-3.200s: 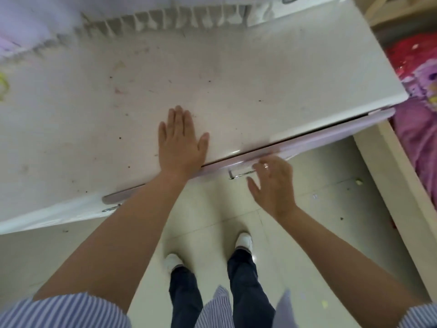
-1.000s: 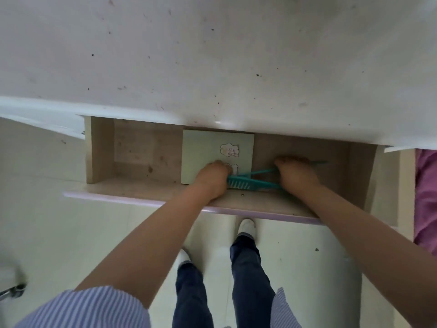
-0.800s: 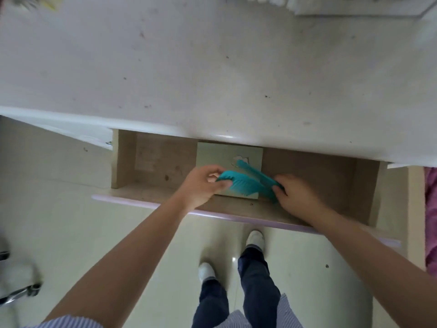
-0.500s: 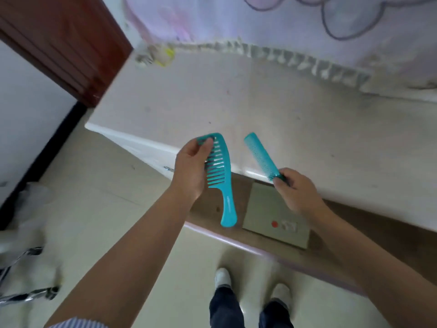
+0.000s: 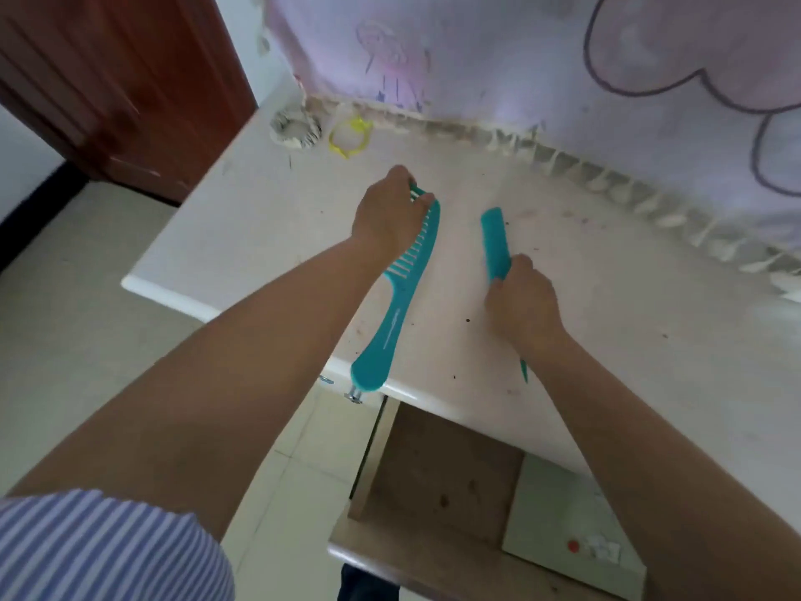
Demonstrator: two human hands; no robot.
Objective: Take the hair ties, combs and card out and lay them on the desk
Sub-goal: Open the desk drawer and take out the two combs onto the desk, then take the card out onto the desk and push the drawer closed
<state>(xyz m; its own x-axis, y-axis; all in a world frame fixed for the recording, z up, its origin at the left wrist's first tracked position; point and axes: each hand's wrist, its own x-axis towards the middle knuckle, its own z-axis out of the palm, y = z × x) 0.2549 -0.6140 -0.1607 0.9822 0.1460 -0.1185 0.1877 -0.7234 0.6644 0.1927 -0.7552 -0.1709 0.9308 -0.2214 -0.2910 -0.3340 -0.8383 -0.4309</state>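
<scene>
Carelessly released, the left hand (image 5: pixel 392 210)'s gripped teal wide-toothed plastic comb (image 5: pixel 401 292) could tip off the white desk (image 5: pixel 607 318)'s front edge; the right hand (image 5: pixel 522 303) clasps the teal fine-toothed tail comb (image 5: pixel 495 240).

The desk (image 5: pixel 628 340) lies bare across its right half, from the front edge back to the frilled cloth (image 5: pixel 607 175) along the rear edge, so a hand could pass freely there. Near the middle, the left hand (image 5: pixel 390 214) with the wide-tooth comb (image 5: pixel 403 288) and the right hand (image 5: pixel 520 297) with the fine comb (image 5: pixel 494 240) take up room, a narrow lane between them. The rear left corner holds a white scrunchie (image 5: pixel 294 128) and yellow hair tie (image 5: pixel 349 134). Below the front edge, the open drawer (image 5: pixel 433 470) is bare on its left, the card (image 5: pixel 563 540) on its right.
</scene>
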